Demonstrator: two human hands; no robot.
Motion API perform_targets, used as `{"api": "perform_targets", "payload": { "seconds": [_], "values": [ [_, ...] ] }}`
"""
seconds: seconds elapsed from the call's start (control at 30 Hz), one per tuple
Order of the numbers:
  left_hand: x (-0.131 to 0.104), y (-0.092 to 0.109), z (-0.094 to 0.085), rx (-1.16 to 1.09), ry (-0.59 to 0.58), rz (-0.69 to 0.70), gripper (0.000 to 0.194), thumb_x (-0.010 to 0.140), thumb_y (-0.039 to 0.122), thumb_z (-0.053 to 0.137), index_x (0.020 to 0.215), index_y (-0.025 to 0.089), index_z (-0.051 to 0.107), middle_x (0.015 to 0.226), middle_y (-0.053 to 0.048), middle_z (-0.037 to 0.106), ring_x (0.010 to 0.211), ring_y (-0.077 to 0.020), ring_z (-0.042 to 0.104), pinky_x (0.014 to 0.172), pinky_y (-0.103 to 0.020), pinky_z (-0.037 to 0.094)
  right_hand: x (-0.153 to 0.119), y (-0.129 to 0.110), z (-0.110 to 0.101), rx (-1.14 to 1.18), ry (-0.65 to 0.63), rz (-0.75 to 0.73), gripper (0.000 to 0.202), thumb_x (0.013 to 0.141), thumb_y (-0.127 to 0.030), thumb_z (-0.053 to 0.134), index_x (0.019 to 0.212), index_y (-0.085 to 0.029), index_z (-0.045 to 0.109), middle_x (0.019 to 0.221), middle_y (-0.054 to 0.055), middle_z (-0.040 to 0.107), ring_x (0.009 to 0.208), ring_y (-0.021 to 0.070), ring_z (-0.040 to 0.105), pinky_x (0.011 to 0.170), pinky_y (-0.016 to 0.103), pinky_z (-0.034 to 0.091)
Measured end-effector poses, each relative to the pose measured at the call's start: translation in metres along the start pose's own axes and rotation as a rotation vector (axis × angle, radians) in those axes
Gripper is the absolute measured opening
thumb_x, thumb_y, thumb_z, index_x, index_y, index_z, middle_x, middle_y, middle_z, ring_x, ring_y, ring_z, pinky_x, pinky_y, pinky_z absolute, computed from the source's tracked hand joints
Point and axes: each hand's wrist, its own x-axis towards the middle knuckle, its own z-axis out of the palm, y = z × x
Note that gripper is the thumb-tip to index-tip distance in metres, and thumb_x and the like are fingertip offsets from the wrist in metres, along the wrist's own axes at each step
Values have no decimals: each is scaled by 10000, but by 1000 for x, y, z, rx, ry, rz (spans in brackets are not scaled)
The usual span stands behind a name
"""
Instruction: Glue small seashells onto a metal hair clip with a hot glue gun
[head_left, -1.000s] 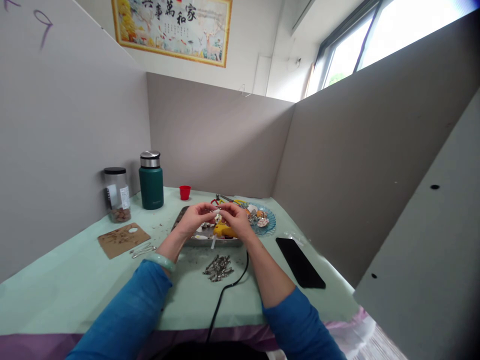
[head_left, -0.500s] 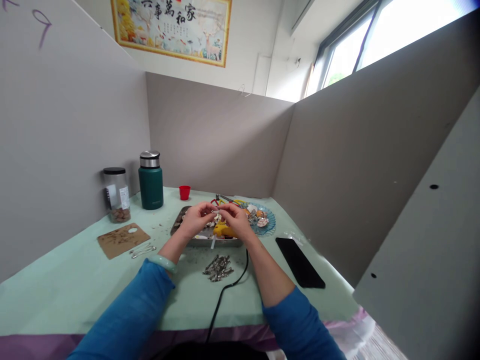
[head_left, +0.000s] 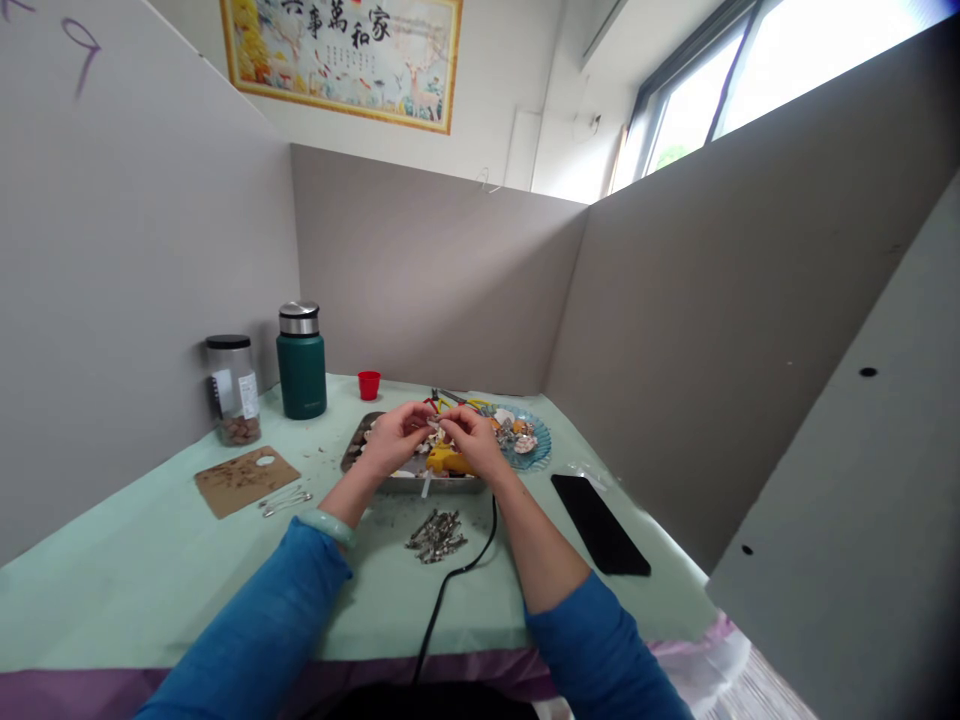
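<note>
My left hand point(head_left: 396, 437) and my right hand point(head_left: 472, 437) meet above a metal tray point(head_left: 358, 447), fingertips pinched together. Between them is a small pale piece point(head_left: 433, 424), too small to make out its kind. Under my right hand lies a yellow glue gun point(head_left: 444, 459) on the tray, with a whitish stick point(head_left: 427, 484) poking over the near rim. Small pale bits fill part of the tray, partly hidden by my hands. A pile of small metal clips point(head_left: 436, 537) rests on the cloth nearer to me.
A blue glass plate point(head_left: 541, 450) with shell-like pieces and pliers point(head_left: 452, 398) sit behind. A black cord point(head_left: 450, 578) crosses the front. Left stand a green flask point(head_left: 302, 375), a jar point(head_left: 234, 390), a red cup point(head_left: 369, 385), a brown board point(head_left: 244, 480) and safety pins point(head_left: 285, 500). A black slab point(head_left: 601, 525) lies right.
My fingers have shifted slightly around the small piece between them. Both hands stay over the tray, and everything on the table lies as before.
</note>
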Motion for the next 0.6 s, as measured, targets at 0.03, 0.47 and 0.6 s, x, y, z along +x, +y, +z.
{"api": "perform_targets", "payload": {
  "seconds": [0.03,0.47,0.6],
  "values": [
    [0,-1,0,18,-1,14,223,724,278,657,905,164,593,838,-47,658,759,-169,640,726,-314,524,0,0,0,-2,-1,-5,165,742,-335,591,797,-184,626,662,-17,569,549,108,526,541,229,422],
    [2,-8,-1,25,13,49,210,736,295,652,888,158,608,868,-61,640,795,-173,622,738,-313,514,1,4,0,-60,-1,-54,142,762,-322,580,790,-185,607,728,-4,577,569,111,545,553,234,434],
    [2,-8,0,-63,7,-21,247,707,286,672,897,150,591,858,-62,649,800,-178,629,757,-331,512,1,5,0,-89,-7,-103,132,765,-312,580,774,-184,611,760,3,577,579,106,543,557,230,433]
  ]
}}
